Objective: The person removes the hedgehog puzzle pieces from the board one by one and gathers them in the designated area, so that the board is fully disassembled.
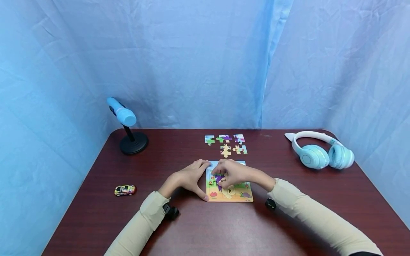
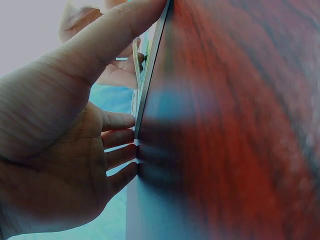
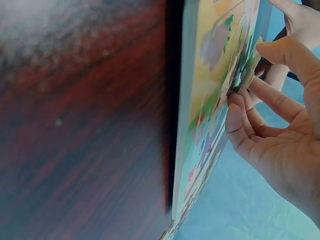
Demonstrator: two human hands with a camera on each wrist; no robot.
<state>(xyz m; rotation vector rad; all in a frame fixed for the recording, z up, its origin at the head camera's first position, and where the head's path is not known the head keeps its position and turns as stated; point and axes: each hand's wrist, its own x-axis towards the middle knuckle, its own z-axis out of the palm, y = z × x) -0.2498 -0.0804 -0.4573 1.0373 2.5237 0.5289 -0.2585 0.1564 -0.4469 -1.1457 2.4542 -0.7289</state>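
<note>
A square picture puzzle board (image 1: 230, 200) lies on the table in front of the person, with cartoon figures and fruit printed on it. Along its left side my left hand (image 1: 190, 176) rests with fingers spread and fairly straight, the thumb at the near corner and the fingertips toward the far corner. My right hand (image 1: 235, 172) is over the board; in the right wrist view it pinches a thin puzzle piece (image 3: 253, 66) between thumb and fingers. That piece is tilted close to the board's surface. The right hand covers part of the picture in the head view.
Beyond the board lie several loose puzzle pieces (image 1: 225, 151). A blue microphone (image 1: 126, 116) on a black stand is at the back left, with a toy car (image 1: 125, 190) nearer. Cat-ear headphones (image 1: 315, 156) lie at the right. Blue cloth (image 1: 192, 64) hangs behind the table.
</note>
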